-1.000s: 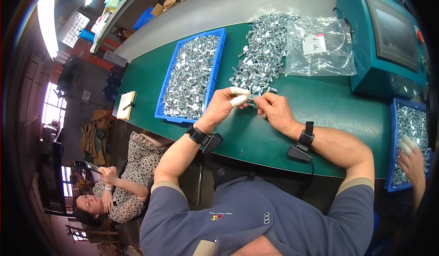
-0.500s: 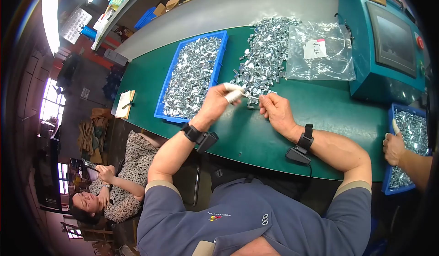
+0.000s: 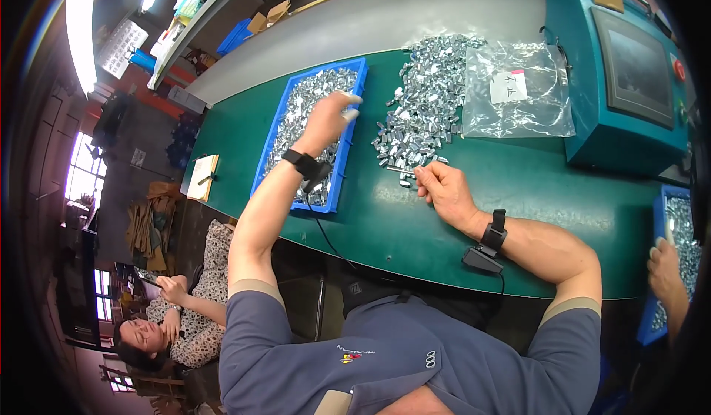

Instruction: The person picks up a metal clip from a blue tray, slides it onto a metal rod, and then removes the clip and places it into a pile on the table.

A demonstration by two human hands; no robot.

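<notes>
My left hand (image 3: 329, 122), with white covers on some fingertips, is raised over the right side of a blue tray (image 3: 335, 193) full of small shiny metal pieces (image 3: 300, 104). Its covered fingertips are apart, and no piece shows between them. Farther right, my right hand (image 3: 450, 196) pinches a thin metal rod (image 3: 401, 170) between thumb and fingers. The rod points left, at the near end of a loose heap of similar metal pieces (image 3: 426, 96) on the green table (image 3: 355, 230). A few pieces lie just beside the rod's tip.
A clear plastic bag (image 3: 518, 111) with a label lies right of the heap, beside a teal machine (image 3: 622, 81) with a screen. Another person's hand (image 3: 666, 270) holds a second blue tray (image 3: 652, 319) at far right. A notebook (image 3: 202, 178) lies at the left edge; a person (image 3: 185, 311) sits beyond.
My left hand has moved left and away from the right hand, from the heap to over the tray. The other person's tray at far right has shifted outward. My right hand stays nearly in place.
</notes>
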